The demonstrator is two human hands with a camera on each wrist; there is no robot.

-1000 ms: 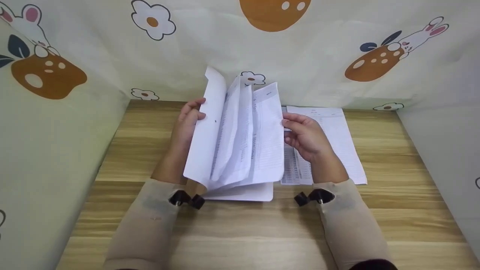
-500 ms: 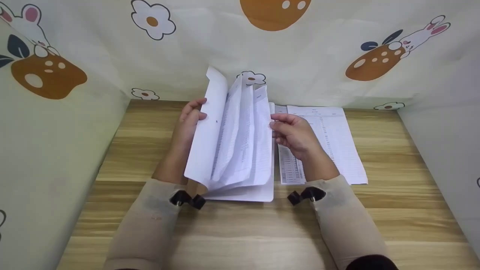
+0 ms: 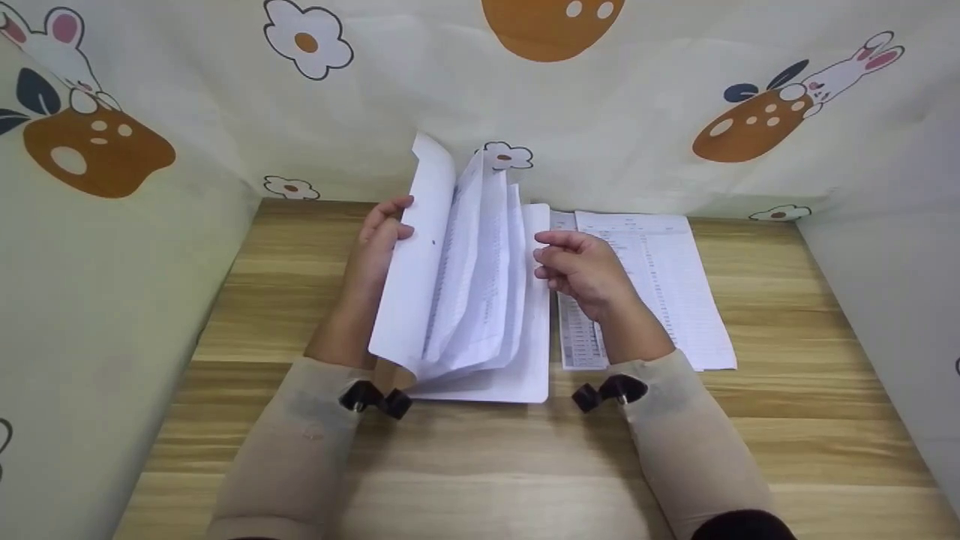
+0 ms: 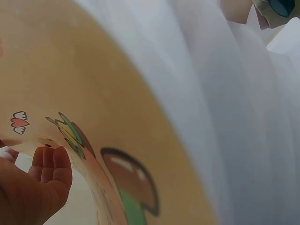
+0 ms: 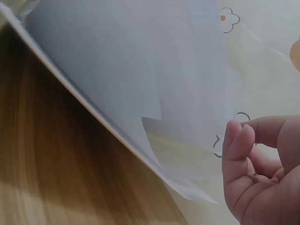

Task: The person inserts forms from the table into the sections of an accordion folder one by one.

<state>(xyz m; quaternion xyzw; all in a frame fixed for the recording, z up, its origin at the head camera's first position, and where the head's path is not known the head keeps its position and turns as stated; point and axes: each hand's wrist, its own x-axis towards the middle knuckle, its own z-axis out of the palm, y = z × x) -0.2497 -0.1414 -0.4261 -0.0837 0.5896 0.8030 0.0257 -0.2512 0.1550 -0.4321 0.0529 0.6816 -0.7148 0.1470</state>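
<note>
A booklet [image 3: 409, 277] stands half open at the middle of the table, its white front cover lifted and curled. Its printed pages [image 3: 480, 285] fan out between the cover and the back cover [image 3: 535, 322], which lies flat. My left hand [image 3: 375, 247] grips the cover's left edge. In the left wrist view the cover's tan outside [image 4: 93, 70] carries cartoon drawings, with the left hand [image 4: 40, 183] at its edge. Just right of the pages, my right hand [image 3: 589, 270] has loosely bent fingers and holds nothing. The right wrist view shows that hand [image 5: 262, 173] apart from the paper.
Printed sheets [image 3: 667, 277] lie overlapping on the wooden table [image 3: 780, 420], to the right of the booklet and partly under the right hand. A cartoon-patterned cloth wall [image 3: 420, 82] rises directly behind the table, and side walls stand left and right.
My right hand has moved left with a page, then let it go. That page now leans left against the others, baring more of the back cover. The left hand stays put.
</note>
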